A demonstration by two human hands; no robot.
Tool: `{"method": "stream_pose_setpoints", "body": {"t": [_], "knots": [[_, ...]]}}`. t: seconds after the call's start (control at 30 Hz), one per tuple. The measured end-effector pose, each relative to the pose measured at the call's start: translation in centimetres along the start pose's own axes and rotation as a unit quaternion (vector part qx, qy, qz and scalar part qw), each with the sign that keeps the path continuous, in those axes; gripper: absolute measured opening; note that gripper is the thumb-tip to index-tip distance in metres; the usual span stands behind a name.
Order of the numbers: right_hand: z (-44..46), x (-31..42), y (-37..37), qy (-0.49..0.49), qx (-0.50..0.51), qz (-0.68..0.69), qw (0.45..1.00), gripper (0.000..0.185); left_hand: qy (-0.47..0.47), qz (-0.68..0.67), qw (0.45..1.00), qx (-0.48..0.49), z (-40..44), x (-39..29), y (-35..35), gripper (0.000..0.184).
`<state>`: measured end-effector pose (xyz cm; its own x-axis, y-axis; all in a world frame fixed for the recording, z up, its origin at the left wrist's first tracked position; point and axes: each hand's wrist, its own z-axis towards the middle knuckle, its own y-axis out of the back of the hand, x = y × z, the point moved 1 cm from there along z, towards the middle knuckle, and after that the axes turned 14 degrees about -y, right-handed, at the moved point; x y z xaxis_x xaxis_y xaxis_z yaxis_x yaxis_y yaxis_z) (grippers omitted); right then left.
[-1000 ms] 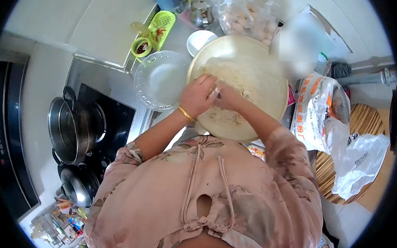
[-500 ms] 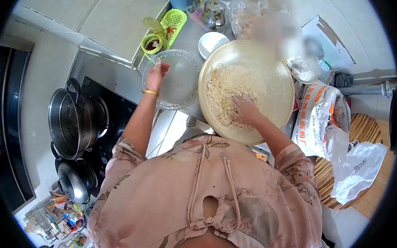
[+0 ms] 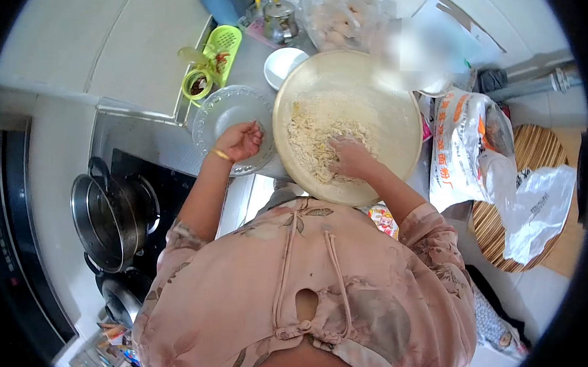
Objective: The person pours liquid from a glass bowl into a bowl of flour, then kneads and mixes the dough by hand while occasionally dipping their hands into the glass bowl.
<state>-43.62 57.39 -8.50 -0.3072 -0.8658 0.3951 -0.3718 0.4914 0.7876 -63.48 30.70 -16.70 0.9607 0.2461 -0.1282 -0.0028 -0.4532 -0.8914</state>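
A large cream-coloured basin (image 3: 391,145) holds crumbly, flaky dough (image 3: 315,142) with dry flour around it. My right hand (image 3: 354,160) reaches down into this dough, fingers apart and their tips partly hidden among the crumbs. Over the clear glass bowl (image 3: 228,108), left of the basin, hovers my left hand (image 3: 243,142). Its fingers are curled in toward the palm, and I see nothing in them. Some cloudy water seems to lie in the glass bowl, though this is hard to make out.
Behind the bowls stand a small white bowl (image 3: 282,68), a metal pot (image 3: 280,22), a green tray (image 3: 224,46) and an open jar (image 3: 200,82). A flour bag (image 3: 463,151) leans at the right by a round bamboo board (image 3: 501,238). Pans (image 3: 108,221) sit on the stove at left.
My left hand has left the glass bowl's far rim and moved toward me and right, its fingers curling. My right hand stays in the dough. The camera view has shifted slightly.
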Motion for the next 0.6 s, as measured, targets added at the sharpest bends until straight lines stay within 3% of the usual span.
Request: {"method": "stream_pose_setpoints", "body": {"t": [0.1,0.2,0.3,0.33,0.4,0.47,0.53,0.6], "knots": [[-0.4,0.0,-0.7,-0.001,-0.040,0.005,0.999,0.055,-0.100,0.103,0.990,-0.017,-2.7,0.6,-9.3,0.026],[-1.0,2.9,0.7,0.015,-0.069,-0.091,0.993,0.048,-0.163,0.274,0.941,-0.116,-1.0,4.5,-18.1,0.027],[0.2,5.1,2.1,-0.026,0.077,-0.021,0.996,0.044,-0.116,0.409,0.903,-0.069,3.9,7.7,-20.7,0.029],[1.0,4.6,1.8,-0.014,0.058,-0.026,0.998,0.044,-0.081,0.479,0.871,-0.072,5.4,7.9,-21.1,0.030],[3.1,2.8,0.2,0.009,0.022,-0.038,0.999,0.044,-0.107,0.732,0.670,0.060,9.7,7.7,-16.5,0.034],[3.6,1.1,-0.4,0.021,-0.064,-0.026,0.997,0.043,-0.111,0.798,0.587,0.073,10.1,8.1,-16.8,0.038],[3.5,0.5,0.8,0.014,-0.090,-0.037,0.995,0.042,-0.102,0.730,0.675,-0.035,6.7,8.6,-22.1,0.043],[2.5,0.6,3.6,-0.014,-0.052,-0.072,0.996,0.042,-0.194,0.731,0.654,-0.040,6.1,8.4,-20.9,0.043]]}}
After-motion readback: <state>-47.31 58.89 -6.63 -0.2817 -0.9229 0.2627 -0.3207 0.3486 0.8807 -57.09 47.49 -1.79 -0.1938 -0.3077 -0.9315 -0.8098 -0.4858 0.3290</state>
